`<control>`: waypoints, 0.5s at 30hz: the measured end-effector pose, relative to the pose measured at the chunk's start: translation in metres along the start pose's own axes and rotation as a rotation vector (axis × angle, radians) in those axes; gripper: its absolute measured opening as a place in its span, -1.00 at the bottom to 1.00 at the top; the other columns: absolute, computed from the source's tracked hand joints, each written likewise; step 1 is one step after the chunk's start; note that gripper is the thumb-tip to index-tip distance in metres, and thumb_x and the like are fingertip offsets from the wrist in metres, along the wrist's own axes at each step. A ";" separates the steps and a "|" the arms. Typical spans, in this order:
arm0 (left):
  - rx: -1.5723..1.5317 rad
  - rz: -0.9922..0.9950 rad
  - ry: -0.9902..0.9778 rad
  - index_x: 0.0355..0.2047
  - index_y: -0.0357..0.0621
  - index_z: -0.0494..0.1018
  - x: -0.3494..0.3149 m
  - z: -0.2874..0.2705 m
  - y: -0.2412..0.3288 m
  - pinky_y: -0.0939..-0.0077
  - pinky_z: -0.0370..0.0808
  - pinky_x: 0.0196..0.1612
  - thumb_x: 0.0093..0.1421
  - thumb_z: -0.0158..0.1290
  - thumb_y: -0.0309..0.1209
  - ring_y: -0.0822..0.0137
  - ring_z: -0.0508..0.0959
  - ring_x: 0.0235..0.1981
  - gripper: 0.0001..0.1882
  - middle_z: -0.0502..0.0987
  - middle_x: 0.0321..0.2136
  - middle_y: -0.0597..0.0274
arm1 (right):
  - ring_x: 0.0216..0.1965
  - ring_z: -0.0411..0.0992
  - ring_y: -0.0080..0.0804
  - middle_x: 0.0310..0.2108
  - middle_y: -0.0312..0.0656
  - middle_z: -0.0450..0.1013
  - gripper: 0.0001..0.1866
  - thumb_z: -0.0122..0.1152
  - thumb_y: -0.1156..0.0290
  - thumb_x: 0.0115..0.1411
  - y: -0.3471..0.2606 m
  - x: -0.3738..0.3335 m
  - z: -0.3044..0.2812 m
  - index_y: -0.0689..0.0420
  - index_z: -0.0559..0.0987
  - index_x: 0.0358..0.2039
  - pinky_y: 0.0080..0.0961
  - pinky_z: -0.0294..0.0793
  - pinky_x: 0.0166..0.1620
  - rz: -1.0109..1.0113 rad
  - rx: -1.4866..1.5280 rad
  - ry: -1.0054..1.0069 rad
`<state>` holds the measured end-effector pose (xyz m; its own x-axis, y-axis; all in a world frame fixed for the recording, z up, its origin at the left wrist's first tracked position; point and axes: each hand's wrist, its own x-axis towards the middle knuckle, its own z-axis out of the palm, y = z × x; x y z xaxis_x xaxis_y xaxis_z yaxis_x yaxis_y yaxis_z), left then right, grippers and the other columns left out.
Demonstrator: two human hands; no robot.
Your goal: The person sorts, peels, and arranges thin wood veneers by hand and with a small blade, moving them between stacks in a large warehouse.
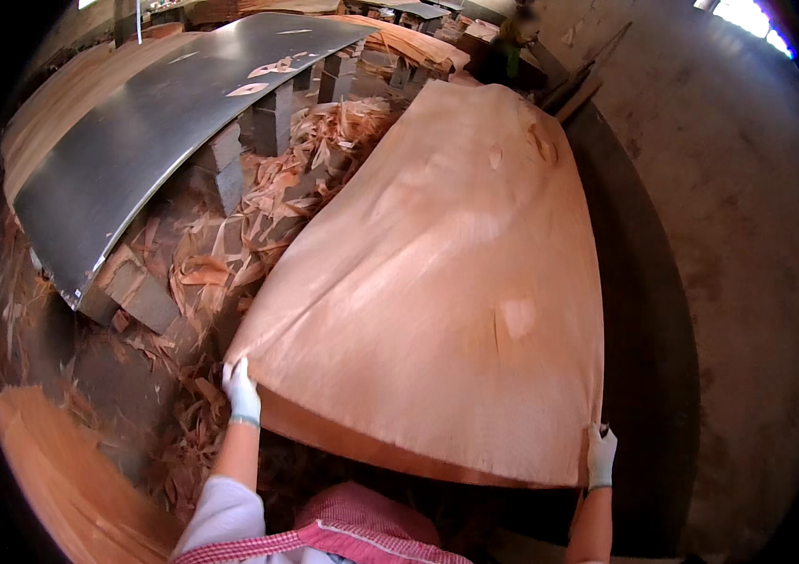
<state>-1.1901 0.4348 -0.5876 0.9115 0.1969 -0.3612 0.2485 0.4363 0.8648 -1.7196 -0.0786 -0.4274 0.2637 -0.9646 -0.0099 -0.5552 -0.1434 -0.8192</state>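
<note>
2 forearms point(238, 455) reach forward, spread wide, left grip point(240, 387) and right grip point(601, 455) clamped on the wood sheet point(418, 310).

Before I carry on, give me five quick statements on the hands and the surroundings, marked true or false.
1. The left hand grips the near left corner of the wood sheet. True.
2. Only one hand is on the wood sheet. False: the right hand holds it too, at its near right corner.
3. Blocks stand under the edge of the dark panel. True.
4. Nothing lies between the dark panel and the wood sheet. False: wood shavings are strewn there.
5. Both hands wear white gloves. True.
</note>
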 end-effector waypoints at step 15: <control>-0.138 -0.005 -0.073 0.07 -0.19 0.37 -0.065 -0.019 -0.038 0.39 0.31 0.13 0.25 0.06 -0.37 0.27 0.39 0.06 -0.61 0.45 0.00 0.20 | -0.41 0.34 -0.45 -0.47 -0.16 0.43 -0.80 0.09 0.42 0.25 0.054 0.014 -0.040 0.34 0.49 -0.34 -0.45 0.37 -0.28 -0.028 -0.394 0.078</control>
<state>-1.2648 0.4221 -0.6040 0.9330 0.1317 -0.3349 0.2107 0.5543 0.8052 -1.7772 -0.1091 -0.4490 0.2305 -0.9709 0.0648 -0.8126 -0.2287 -0.5361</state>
